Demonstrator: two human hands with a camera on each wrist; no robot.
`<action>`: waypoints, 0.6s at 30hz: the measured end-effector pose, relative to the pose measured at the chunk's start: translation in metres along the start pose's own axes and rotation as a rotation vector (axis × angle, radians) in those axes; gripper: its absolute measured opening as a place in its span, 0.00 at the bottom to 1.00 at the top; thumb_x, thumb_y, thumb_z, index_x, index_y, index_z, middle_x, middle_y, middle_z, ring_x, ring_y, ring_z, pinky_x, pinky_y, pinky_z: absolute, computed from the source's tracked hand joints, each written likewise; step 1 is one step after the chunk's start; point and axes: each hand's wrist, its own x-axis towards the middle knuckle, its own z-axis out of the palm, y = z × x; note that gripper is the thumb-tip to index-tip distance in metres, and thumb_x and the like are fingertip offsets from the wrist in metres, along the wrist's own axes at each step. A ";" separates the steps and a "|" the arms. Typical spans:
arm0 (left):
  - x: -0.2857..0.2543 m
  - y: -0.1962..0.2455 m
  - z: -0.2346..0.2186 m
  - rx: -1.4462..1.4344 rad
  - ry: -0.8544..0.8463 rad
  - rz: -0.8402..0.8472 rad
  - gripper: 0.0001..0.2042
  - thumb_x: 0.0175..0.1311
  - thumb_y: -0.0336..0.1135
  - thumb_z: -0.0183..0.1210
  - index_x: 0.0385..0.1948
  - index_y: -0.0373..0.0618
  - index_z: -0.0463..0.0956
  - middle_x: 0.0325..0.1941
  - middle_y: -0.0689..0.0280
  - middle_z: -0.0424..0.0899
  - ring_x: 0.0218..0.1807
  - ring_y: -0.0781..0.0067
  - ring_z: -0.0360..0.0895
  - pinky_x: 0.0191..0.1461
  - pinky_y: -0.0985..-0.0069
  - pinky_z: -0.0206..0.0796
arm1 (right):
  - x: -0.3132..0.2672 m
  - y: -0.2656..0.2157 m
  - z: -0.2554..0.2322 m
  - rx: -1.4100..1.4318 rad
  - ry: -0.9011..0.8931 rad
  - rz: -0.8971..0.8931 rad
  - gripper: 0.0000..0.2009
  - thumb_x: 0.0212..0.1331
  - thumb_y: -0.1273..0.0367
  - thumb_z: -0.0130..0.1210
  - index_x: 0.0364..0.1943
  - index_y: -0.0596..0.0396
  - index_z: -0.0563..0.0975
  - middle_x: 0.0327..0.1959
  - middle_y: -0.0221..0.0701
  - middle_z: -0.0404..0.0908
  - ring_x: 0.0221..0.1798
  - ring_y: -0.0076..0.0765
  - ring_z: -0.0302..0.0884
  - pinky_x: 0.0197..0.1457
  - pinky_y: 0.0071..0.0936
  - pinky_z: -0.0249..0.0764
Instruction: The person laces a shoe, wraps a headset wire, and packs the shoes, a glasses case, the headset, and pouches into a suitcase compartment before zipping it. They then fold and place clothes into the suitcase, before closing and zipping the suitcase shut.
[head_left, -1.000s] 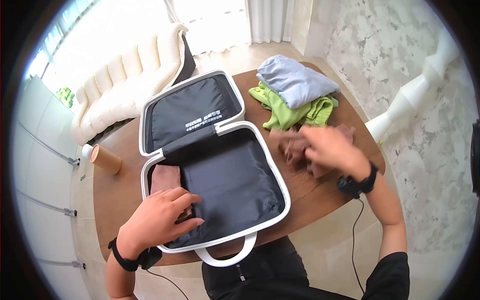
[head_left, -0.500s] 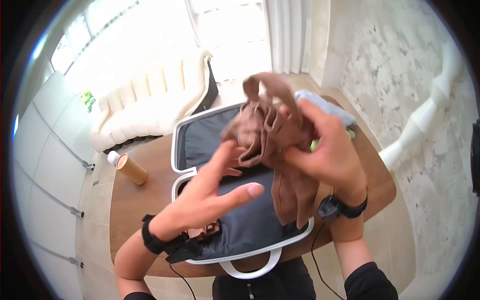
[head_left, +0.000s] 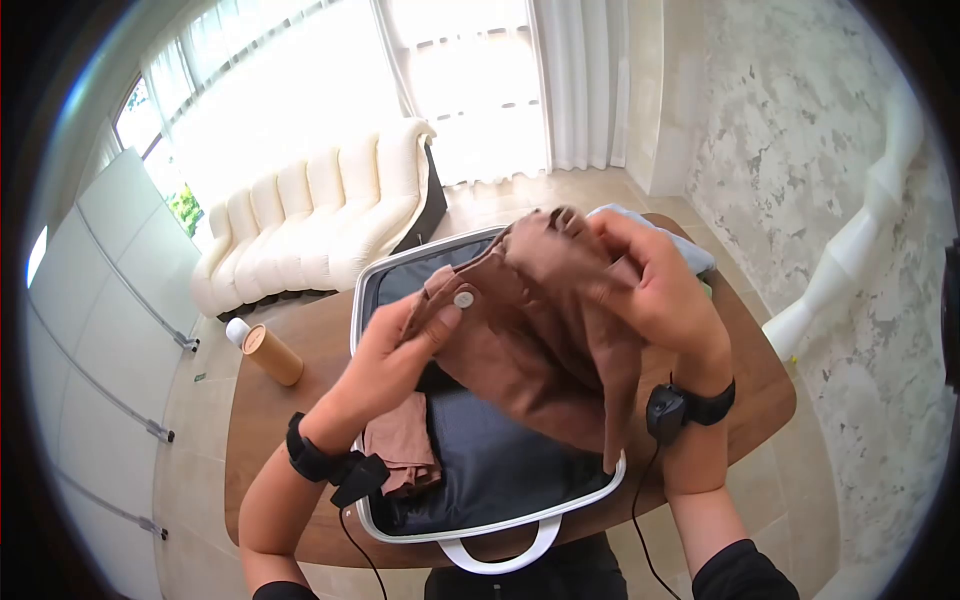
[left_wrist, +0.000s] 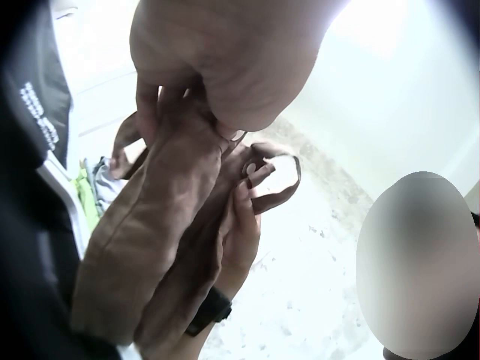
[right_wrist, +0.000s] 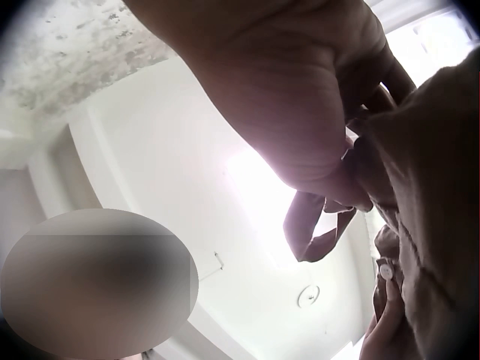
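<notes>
A home's living area is suggested by a cream padded sofa (head_left: pixel 320 215) at upper left, where sheer curtains (head_left: pixel 270 80) are hung across bright windows behind a wooden table (head_left: pixel 320 400).

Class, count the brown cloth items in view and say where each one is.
2. One brown garment is held up between the left hand and right hand; one folded brown cloth lies inside the suitcase, at its left side. Others may be hidden.
</notes>
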 end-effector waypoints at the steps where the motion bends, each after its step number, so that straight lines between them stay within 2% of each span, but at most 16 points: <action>1: 0.001 -0.001 -0.005 -0.003 0.026 -0.032 0.15 0.79 0.35 0.57 0.60 0.37 0.79 0.39 0.80 0.77 0.42 0.91 0.67 0.46 0.85 0.63 | 0.000 0.004 -0.003 0.001 0.000 0.000 0.14 0.63 0.69 0.67 0.49 0.59 0.79 0.37 0.32 0.84 0.40 0.26 0.79 0.49 0.28 0.77; 4: 0.005 0.002 -0.019 0.030 0.068 -0.037 0.14 0.78 0.34 0.59 0.58 0.37 0.81 0.37 0.81 0.76 0.39 0.92 0.66 0.42 0.86 0.60 | 0.002 0.014 -0.001 0.320 0.194 0.194 0.13 0.69 0.69 0.63 0.51 0.61 0.79 0.41 0.28 0.84 0.43 0.19 0.77 0.48 0.24 0.75; 7: 0.007 0.012 -0.019 -0.033 0.136 0.010 0.13 0.76 0.33 0.60 0.56 0.37 0.82 0.36 0.81 0.76 0.38 0.91 0.66 0.41 0.85 0.60 | 0.006 0.021 -0.003 0.286 0.219 0.199 0.13 0.69 0.69 0.62 0.53 0.62 0.79 0.39 0.28 0.84 0.42 0.18 0.78 0.46 0.22 0.76; 8: 0.008 0.007 -0.027 0.003 0.122 0.014 0.14 0.76 0.31 0.61 0.57 0.36 0.82 0.42 0.77 0.82 0.43 0.90 0.72 0.47 0.85 0.65 | 0.006 0.022 -0.004 0.287 0.220 0.200 0.13 0.69 0.69 0.62 0.53 0.62 0.79 0.39 0.28 0.84 0.42 0.18 0.78 0.46 0.22 0.76; 9: 0.008 0.010 -0.025 0.005 0.120 0.013 0.14 0.76 0.31 0.61 0.57 0.36 0.82 0.42 0.77 0.82 0.43 0.90 0.72 0.47 0.85 0.65 | 0.007 0.024 -0.005 0.286 0.228 0.237 0.12 0.70 0.70 0.60 0.53 0.62 0.79 0.38 0.28 0.84 0.41 0.18 0.78 0.45 0.21 0.76; 11: 0.009 0.022 -0.019 0.014 0.230 0.139 0.15 0.76 0.30 0.60 0.59 0.35 0.81 0.50 0.71 0.86 0.51 0.86 0.76 0.56 0.83 0.68 | 0.006 0.025 -0.005 0.288 0.239 0.277 0.12 0.70 0.71 0.59 0.53 0.63 0.79 0.37 0.28 0.84 0.40 0.18 0.79 0.44 0.20 0.76; 12: 0.010 0.021 -0.024 0.028 0.224 0.195 0.15 0.77 0.30 0.59 0.60 0.33 0.80 0.57 0.64 0.86 0.58 0.80 0.78 0.63 0.80 0.69 | 0.007 0.024 -0.005 0.277 0.275 0.299 0.11 0.70 0.72 0.56 0.52 0.63 0.79 0.37 0.29 0.84 0.40 0.19 0.79 0.44 0.20 0.76; 13: 0.010 0.024 -0.022 0.028 0.224 0.195 0.15 0.77 0.30 0.59 0.60 0.33 0.80 0.57 0.64 0.86 0.58 0.80 0.78 0.63 0.80 0.69 | 0.008 0.025 -0.005 0.267 0.309 0.322 0.11 0.70 0.74 0.54 0.52 0.63 0.79 0.36 0.29 0.85 0.39 0.20 0.80 0.44 0.20 0.77; 16: 0.008 0.044 -0.018 0.006 0.413 0.291 0.16 0.77 0.33 0.59 0.60 0.32 0.79 0.57 0.61 0.87 0.58 0.76 0.81 0.65 0.78 0.69 | 0.006 0.033 -0.016 0.348 0.294 0.400 0.10 0.68 0.77 0.52 0.51 0.64 0.79 0.36 0.32 0.86 0.39 0.22 0.81 0.45 0.20 0.78; 17: 0.007 0.047 -0.019 0.004 0.413 0.291 0.16 0.77 0.33 0.59 0.60 0.32 0.79 0.57 0.61 0.87 0.58 0.76 0.81 0.65 0.78 0.69 | 0.006 0.033 -0.016 0.345 0.294 0.401 0.10 0.68 0.77 0.52 0.51 0.64 0.79 0.36 0.32 0.86 0.39 0.22 0.81 0.45 0.20 0.78; 18: 0.005 0.050 -0.021 0.004 0.399 0.293 0.16 0.77 0.33 0.59 0.59 0.32 0.79 0.56 0.62 0.87 0.57 0.76 0.81 0.65 0.78 0.69 | 0.007 0.033 -0.015 0.386 0.318 0.316 0.11 0.67 0.78 0.51 0.50 0.63 0.79 0.37 0.33 0.86 0.40 0.23 0.82 0.45 0.20 0.78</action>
